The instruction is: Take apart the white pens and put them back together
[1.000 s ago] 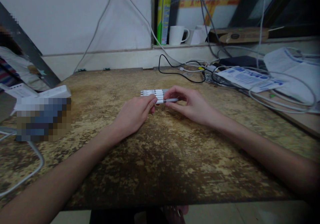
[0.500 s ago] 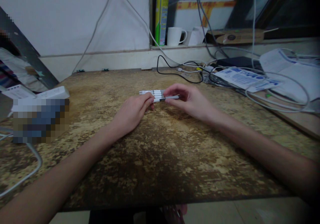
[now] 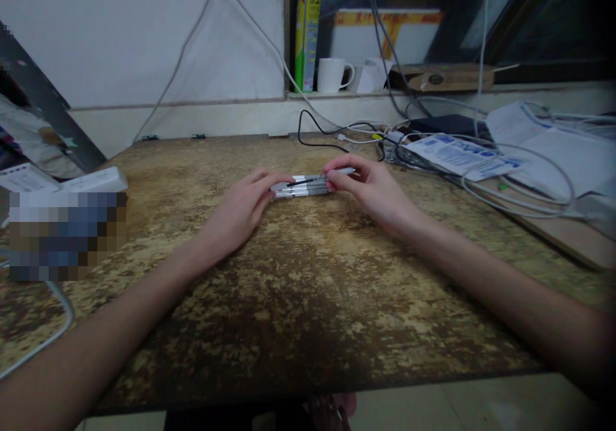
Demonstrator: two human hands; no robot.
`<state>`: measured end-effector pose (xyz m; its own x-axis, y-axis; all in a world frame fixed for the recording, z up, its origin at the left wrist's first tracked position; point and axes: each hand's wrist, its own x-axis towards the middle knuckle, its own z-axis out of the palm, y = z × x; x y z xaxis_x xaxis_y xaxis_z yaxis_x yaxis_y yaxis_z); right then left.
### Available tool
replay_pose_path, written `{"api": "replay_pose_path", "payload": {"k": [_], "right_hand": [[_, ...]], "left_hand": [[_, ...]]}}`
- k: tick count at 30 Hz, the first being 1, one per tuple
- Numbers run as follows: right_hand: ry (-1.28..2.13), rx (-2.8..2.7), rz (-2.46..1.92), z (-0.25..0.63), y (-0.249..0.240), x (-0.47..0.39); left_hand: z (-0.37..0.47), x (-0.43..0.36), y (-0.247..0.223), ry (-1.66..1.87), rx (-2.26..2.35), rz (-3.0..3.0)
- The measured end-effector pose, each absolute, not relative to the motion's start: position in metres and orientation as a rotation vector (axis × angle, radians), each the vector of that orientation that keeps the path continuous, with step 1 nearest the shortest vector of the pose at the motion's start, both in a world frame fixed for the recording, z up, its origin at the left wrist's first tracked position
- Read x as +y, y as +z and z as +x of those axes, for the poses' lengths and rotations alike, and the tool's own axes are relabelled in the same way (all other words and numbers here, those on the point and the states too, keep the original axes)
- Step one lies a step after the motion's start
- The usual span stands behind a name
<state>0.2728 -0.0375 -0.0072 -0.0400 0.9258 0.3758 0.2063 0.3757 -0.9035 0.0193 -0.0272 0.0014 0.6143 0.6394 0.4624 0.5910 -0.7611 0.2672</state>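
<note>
Several white and grey pens (image 3: 304, 192) lie side by side on the worn brown table (image 3: 308, 277), between my two hands. My left hand (image 3: 243, 208) rests at their left end, with its thumb and fingers around the ends of the pens. Over the row, my right hand (image 3: 368, 184) pinches a pen part (image 3: 347, 171) with a grey-white barrel and a thin dark length that points left above the other pens. The fingertips of my left hand partly cover the pens' left ends.
A black cable (image 3: 315, 143) and white cables lie behind the pens. Papers (image 3: 462, 155) and a board are at the right, a white power strip (image 3: 96, 179) at the left. A white mug (image 3: 332, 75) and spray can (image 3: 307, 33) stand on the sill.
My right hand has risen slightly with a pen part pinched in it, its dark thin length now showing. My left hand has shifted left, uncovering more of the row. The camera view has moved slightly.
</note>
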Motion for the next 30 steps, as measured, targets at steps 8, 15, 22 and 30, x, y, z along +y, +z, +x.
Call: {"api": "replay_pose_path", "payload": {"k": [8,15,22,30], "right_hand": [[0.889,-1.425,-1.05,0.273,-0.003,-0.039],[0.882,-1.385,-0.993,0.278,-0.002,-0.037],[0.554,-1.693,-1.045,0.283,-0.005,-0.041],[0.747,-1.864,-1.222,0.276,-0.007,-0.057]], "left_hand": [[0.016,-0.028,0.004,0.855,1.042,2.74],[0.013,-0.027,0.003,0.844,1.052,2.748],[0.008,-0.032,0.001,0.826,0.998,2.763],[0.009,-0.038,0.001,0.812,0.964,2.748]]}}
